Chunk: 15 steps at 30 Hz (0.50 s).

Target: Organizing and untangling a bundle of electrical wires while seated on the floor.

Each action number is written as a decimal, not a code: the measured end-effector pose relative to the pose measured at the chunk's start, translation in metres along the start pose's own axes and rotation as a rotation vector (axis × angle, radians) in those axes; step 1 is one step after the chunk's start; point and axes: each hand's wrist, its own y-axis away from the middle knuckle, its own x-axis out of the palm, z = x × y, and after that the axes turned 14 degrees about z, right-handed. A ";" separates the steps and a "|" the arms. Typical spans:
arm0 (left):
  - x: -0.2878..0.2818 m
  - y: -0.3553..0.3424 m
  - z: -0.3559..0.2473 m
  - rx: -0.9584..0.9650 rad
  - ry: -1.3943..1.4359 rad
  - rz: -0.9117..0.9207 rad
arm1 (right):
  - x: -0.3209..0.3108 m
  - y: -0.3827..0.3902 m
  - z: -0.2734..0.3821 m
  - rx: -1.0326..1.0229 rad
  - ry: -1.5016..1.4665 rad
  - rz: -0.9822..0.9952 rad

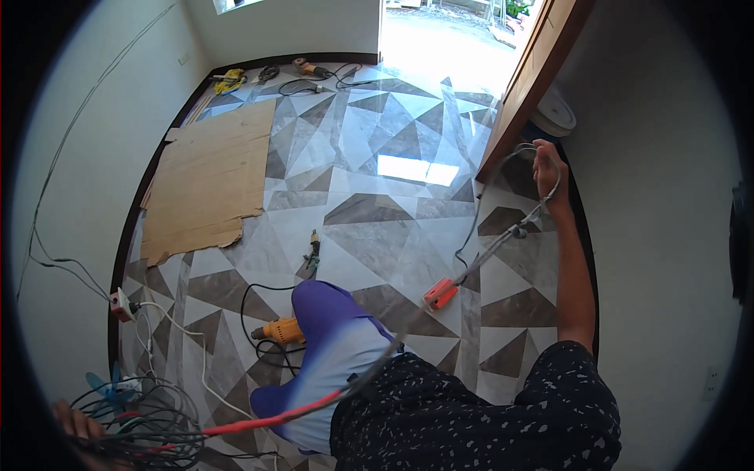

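Note:
At the lower left, my left hand (77, 422) is closed on a tangled coil of dark cable (149, 439). From that coil a length of cable with a red stretch (275, 418) runs across my lap, blurred toward its upper end. Raised at the right, my right hand (550, 177) grips a loop of grey cable (503, 239), fingers curled round it. This cable drops toward an orange-red extension socket box (441, 294) on the floor. A small blue fan-like thing (118, 390) sits partly behind the coil.
A yellow power drill (279, 331) lies by my knee, its black cord looped around. Cardboard (208, 177) covers floor at the left. A wall-side socket box (123, 304) has a white plug in it. Far off lies an angle grinder (312, 71). A wooden door (534, 78) stands open.

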 end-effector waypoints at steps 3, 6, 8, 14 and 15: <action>0.083 0.029 0.007 -0.108 0.914 0.314 | -0.064 -0.010 -0.040 0.264 -0.121 0.008; 0.100 0.041 0.024 -0.241 0.965 0.421 | -0.126 -0.025 -0.066 0.339 -0.035 -0.250; 0.128 0.054 0.020 -0.376 1.067 0.498 | -0.174 -0.037 -0.071 0.423 0.154 -0.269; 0.157 0.074 0.056 -0.407 1.369 1.243 | -0.278 -0.065 -0.105 0.543 0.159 -0.313; 0.152 0.076 0.054 -0.608 1.402 1.125 | -0.290 -0.066 -0.112 0.553 0.002 -0.352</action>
